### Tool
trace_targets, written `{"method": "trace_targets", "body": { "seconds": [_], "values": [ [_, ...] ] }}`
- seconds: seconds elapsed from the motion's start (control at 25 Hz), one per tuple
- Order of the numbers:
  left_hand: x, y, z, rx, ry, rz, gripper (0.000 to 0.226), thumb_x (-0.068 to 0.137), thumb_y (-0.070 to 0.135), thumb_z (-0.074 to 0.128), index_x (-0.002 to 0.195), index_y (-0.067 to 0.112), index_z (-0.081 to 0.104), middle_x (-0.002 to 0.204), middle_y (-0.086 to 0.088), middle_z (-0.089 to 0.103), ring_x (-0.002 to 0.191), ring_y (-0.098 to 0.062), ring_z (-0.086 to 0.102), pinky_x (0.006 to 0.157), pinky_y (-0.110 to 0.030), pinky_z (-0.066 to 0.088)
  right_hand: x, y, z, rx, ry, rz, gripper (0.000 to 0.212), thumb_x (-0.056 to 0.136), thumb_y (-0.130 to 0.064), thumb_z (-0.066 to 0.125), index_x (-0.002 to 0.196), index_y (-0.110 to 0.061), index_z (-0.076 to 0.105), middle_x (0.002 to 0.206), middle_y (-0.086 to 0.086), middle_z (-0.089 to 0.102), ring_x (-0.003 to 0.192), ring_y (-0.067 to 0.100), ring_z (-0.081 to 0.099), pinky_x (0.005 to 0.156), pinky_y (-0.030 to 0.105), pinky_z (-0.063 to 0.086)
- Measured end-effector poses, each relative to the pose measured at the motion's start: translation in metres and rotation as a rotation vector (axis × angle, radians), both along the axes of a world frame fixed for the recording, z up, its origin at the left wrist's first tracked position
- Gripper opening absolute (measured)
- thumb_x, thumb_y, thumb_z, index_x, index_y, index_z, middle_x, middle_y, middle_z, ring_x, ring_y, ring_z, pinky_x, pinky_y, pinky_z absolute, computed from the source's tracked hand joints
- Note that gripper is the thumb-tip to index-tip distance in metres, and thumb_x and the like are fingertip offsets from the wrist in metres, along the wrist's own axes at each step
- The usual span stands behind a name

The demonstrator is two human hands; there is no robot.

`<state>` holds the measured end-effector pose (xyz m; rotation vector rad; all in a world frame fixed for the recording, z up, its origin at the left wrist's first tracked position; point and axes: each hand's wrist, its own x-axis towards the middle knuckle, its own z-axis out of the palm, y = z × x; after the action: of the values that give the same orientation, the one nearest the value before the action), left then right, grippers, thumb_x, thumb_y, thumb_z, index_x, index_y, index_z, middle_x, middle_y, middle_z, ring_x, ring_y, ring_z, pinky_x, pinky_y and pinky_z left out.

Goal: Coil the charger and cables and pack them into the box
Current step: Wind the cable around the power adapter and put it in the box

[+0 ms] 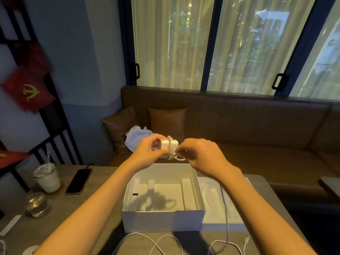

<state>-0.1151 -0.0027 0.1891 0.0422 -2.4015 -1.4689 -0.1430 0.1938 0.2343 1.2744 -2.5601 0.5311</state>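
Note:
A white charger brick (174,144) is held up above the open white box (161,218), with white cable wound around its middle. My left hand (147,151) grips the brick's left side. My right hand (200,155) pinches a loop of that cable (179,159) just below the brick's right corner. The box holds white cardboard dividers and nothing else that I can see. More white cable (158,242) lies loose on the table in front of the box, and one strand (227,218) runs down past my right forearm to a plug end (246,241).
The box lid (217,199) lies right of the box. On the left of the table (88,208) are a dark phone (79,181), an iced drink cup (47,177) and a small glass (36,205). A brown bench with cushions runs behind the table.

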Motion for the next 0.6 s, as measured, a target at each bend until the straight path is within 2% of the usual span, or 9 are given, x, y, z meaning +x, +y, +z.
{"method": "trace_targets", "body": {
  "seconds": [0.08, 0.16, 0.28, 0.4, 0.48, 0.52, 0.6],
  "values": [
    [0.007, 0.000, 0.009, 0.011, -0.087, -0.222, 0.033, 0.080, 0.018, 0.074, 0.110, 0.015, 0.063, 0.101, -0.007, 0.068, 0.097, -0.023, 0.067, 0.090, -0.039, 0.056, -0.010, 0.009, 0.017, -0.169, -0.197, 0.055, 0.014, 0.080, -0.022, 0.074, 0.094, -0.021, 0.072, 0.087, -0.005, 0.070, 0.079, 0.010, 0.064, 0.072, 0.027, 0.057],
    [0.014, 0.005, 0.021, 0.073, -0.174, -0.364, 0.028, 0.082, 0.010, 0.070, 0.107, 0.018, 0.063, 0.095, -0.001, 0.070, 0.092, -0.019, 0.069, 0.082, -0.030, 0.057, -0.017, 0.009, 0.022, -0.412, -0.410, 0.104, 0.011, 0.073, -0.016, 0.079, 0.081, -0.015, 0.073, 0.074, -0.004, 0.068, 0.067, 0.007, 0.064, 0.064, 0.018, 0.056],
    [0.019, 0.010, 0.029, 0.219, -0.232, -0.457, 0.030, 0.085, 0.002, 0.063, 0.109, 0.019, 0.062, 0.092, 0.005, 0.073, 0.092, -0.017, 0.070, 0.076, -0.025, 0.057, -0.021, 0.002, 0.003, -0.721, -0.578, 0.068, 0.007, 0.072, -0.006, 0.078, 0.073, -0.007, 0.071, 0.069, 0.000, 0.068, 0.063, 0.006, 0.064, 0.061, 0.016, 0.055],
    [0.019, 0.019, 0.028, 0.439, -0.171, -0.446, 0.029, 0.092, 0.005, 0.055, 0.119, 0.015, 0.059, 0.098, 0.003, 0.073, 0.097, -0.018, 0.069, 0.086, -0.033, 0.057, -0.018, -0.012, -0.026, -0.973, -0.692, -0.098, 0.014, 0.081, -0.007, 0.070, 0.073, -0.018, 0.070, 0.065, -0.010, 0.068, 0.062, 0.004, 0.065, 0.059, 0.014, 0.053],
    [0.013, 0.023, 0.024, 0.569, -0.074, -0.401, 0.028, 0.094, 0.006, 0.052, 0.121, 0.011, 0.059, 0.102, -0.001, 0.072, 0.103, -0.021, 0.067, 0.094, -0.038, 0.053, -0.013, -0.023, -0.043, -0.964, -0.682, -0.158, 0.021, 0.088, -0.001, 0.060, 0.083, -0.020, 0.069, 0.063, -0.013, 0.066, 0.060, 0.005, 0.061, 0.058, 0.017, 0.050],
    [0.007, 0.024, 0.020, 0.616, -0.033, -0.376, 0.028, 0.095, 0.006, 0.052, 0.122, 0.007, 0.058, 0.104, -0.004, 0.071, 0.107, -0.024, 0.066, 0.096, -0.038, 0.052, -0.009, -0.028, -0.050, -0.855, -0.663, -0.157, 0.024, 0.090, 0.001, 0.053, 0.094, -0.017, 0.068, 0.066, -0.013, 0.063, 0.062, 0.005, 0.057, 0.060, 0.023, 0.049],
    [-0.002, 0.024, 0.014, 0.605, 0.020, -0.250, 0.031, 0.094, 0.012, 0.055, 0.124, 0.003, 0.055, 0.107, -0.008, 0.068, 0.112, -0.029, 0.062, 0.093, -0.033, 0.051, 0.006, -0.035, -0.057, -0.499, -0.690, -0.094, 0.031, 0.094, -0.004, 0.043, 0.120, -0.015, 0.055, 0.077, -0.008, 0.059, 0.066, 0.006, 0.052, 0.065, 0.030, 0.048]
  ]
}}
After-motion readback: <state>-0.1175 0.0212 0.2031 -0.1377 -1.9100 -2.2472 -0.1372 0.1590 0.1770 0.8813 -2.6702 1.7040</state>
